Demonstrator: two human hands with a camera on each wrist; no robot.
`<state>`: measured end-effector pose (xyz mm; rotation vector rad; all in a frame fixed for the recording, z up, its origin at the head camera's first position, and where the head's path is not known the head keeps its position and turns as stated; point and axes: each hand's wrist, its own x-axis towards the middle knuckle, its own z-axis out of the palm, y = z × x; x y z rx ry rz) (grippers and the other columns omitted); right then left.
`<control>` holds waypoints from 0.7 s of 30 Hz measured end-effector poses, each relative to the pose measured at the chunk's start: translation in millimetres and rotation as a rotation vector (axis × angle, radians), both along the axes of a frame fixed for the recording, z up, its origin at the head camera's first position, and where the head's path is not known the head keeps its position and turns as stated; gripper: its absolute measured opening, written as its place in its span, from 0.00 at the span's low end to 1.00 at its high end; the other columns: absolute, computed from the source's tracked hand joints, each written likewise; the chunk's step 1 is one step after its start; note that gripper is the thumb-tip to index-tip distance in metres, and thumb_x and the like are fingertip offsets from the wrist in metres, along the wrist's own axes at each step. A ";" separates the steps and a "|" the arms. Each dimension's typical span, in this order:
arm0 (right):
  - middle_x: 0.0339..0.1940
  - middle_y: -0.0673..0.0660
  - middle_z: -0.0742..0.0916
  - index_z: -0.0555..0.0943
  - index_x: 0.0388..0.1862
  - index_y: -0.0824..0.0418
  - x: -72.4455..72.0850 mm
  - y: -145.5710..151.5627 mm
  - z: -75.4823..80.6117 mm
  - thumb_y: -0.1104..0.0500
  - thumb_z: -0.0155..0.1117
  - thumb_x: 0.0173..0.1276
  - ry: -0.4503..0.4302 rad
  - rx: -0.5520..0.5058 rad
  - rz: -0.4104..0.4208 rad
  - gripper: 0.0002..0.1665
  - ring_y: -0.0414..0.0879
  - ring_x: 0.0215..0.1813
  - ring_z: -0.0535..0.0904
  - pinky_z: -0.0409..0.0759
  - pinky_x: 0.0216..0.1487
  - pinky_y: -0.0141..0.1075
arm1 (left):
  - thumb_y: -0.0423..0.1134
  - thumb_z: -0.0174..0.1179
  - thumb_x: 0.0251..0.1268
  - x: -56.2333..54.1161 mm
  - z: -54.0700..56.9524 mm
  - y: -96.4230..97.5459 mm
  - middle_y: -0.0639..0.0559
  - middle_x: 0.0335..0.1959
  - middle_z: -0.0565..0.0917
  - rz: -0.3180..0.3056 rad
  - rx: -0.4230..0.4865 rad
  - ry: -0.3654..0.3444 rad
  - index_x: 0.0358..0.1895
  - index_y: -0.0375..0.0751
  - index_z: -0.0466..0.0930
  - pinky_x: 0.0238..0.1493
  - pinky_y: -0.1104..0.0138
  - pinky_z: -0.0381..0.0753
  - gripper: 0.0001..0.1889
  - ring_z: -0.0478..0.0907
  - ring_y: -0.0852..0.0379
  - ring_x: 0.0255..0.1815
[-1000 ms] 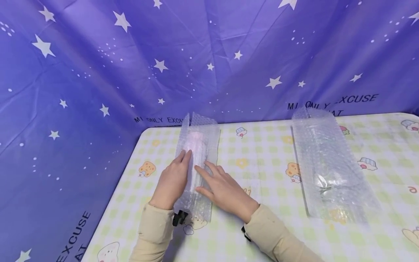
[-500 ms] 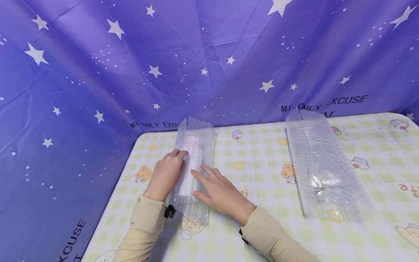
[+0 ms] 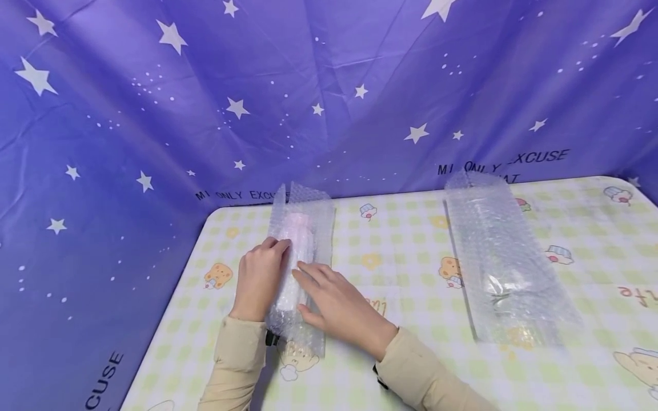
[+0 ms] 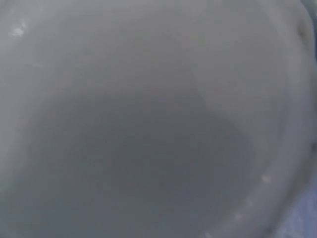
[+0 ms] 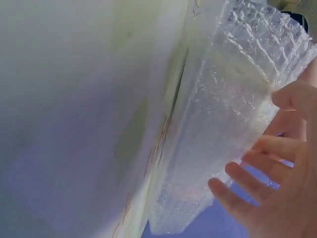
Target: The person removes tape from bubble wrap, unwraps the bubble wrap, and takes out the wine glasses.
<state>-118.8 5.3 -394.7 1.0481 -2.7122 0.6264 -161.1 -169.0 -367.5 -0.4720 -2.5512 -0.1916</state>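
Note:
On the left of the table, in the head view, lies a white bottle-shaped thing with a pinkish top (image 3: 298,240), inside bubble wrap (image 3: 321,228). My left hand (image 3: 259,282) is on its left side, with bent fingers gripping the wrap's edge; the thumb is hidden. From the right, my right hand (image 3: 341,305) touches the wrapped thing with loosely extended, spread fingers. The right wrist view has the bubble wrap (image 5: 213,119) standing beside the right hand (image 5: 272,188), its fingers apart. Only a blurred pale surface (image 4: 148,99) fills the left wrist view.
A second bubble-wrap piece (image 3: 504,245), with something clear and shiny in it, lies to the right. The table (image 3: 401,354) wears a green-checked cloth with printed cakes. A purple star-patterned curtain (image 3: 360,125) hangs behind and along the left.
The left fingers, straighter a second ago, have bent at the wrap's left edge. The right hand stays at the right side with little change. The head view has shifted slightly.

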 end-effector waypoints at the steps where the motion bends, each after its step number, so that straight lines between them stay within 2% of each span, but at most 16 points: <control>1: 0.75 0.58 0.70 0.67 0.75 0.57 0.0 -0.1 -0.2 0.47 0.56 0.74 0.016 0.011 0.000 0.34 0.52 0.73 0.67 0.66 0.74 0.44 | 0.31 0.63 0.66 -0.1 0.4 0.2 0.44 0.34 0.86 -0.010 -0.002 0.008 0.44 0.40 0.88 0.25 0.53 0.84 0.07 0.84 0.44 0.26; 8: 0.74 0.60 0.71 0.68 0.75 0.52 1.6 -0.7 1.2 0.48 0.55 0.75 0.052 0.045 0.016 0.31 0.54 0.72 0.70 0.68 0.73 0.45 | 0.27 0.63 0.63 -0.6 -2.1 -2.4 0.42 0.35 0.88 -0.060 -0.038 0.039 0.48 0.40 0.87 0.23 0.55 0.84 0.12 0.84 0.44 0.22; 14: 0.74 0.61 0.71 0.68 0.74 0.52 4.2 -0.7 4.8 0.48 0.56 0.75 0.054 0.058 0.016 0.31 0.55 0.72 0.70 0.69 0.72 0.46 | 0.22 0.64 0.55 -1.7 -4.1 -4.4 0.41 0.37 0.88 -0.089 -0.077 0.065 0.43 0.43 0.89 0.21 0.56 0.84 0.15 0.83 0.45 0.20; 21: 0.74 0.60 0.71 0.69 0.74 0.53 4.9 -0.2 5.5 0.48 0.56 0.75 0.074 0.069 0.010 0.31 0.54 0.71 0.71 0.70 0.71 0.44 | 0.28 0.66 0.60 -4.8 -4.6 -3.1 0.43 0.35 0.87 -0.095 -0.088 0.084 0.39 0.43 0.87 0.19 0.57 0.83 0.07 0.82 0.47 0.19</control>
